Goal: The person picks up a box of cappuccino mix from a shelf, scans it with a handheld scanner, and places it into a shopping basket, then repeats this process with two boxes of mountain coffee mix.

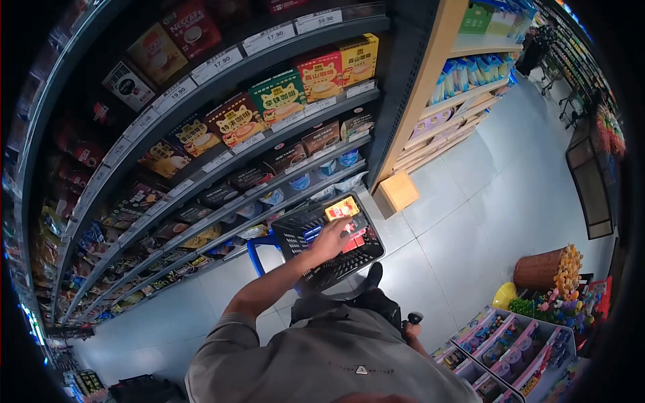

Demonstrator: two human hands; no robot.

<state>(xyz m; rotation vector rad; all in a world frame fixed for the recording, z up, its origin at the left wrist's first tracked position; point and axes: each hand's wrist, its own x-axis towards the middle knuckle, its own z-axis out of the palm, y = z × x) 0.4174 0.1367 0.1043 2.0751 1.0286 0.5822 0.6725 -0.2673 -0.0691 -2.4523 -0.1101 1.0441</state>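
My left hand (pixel 330 240) reaches into a black shopping basket (pixel 319 277) with a blue handle. Its fingers are drawn together at the lower edge of a yellow box (pixel 342 209), which lies tilted near the basket's far side. Red boxes (pixel 354 243) and a blue item (pixel 312 233) lie beside and below the hand, partly covered by it. Down by my right side, my right hand (pixel 412 330) is closed around a black object with a rounded top (pixel 415 317); the rest of that object is hidden.
Shelves with boxed coffee (pixel 279 97) curve along the left. A cardboard-coloured box (pixel 400 191) stands on the floor by the wooden shelf end (pixel 410 101). At the lower right are a divided display bin (pixel 507 342) and a wicker basket (pixel 537 269).
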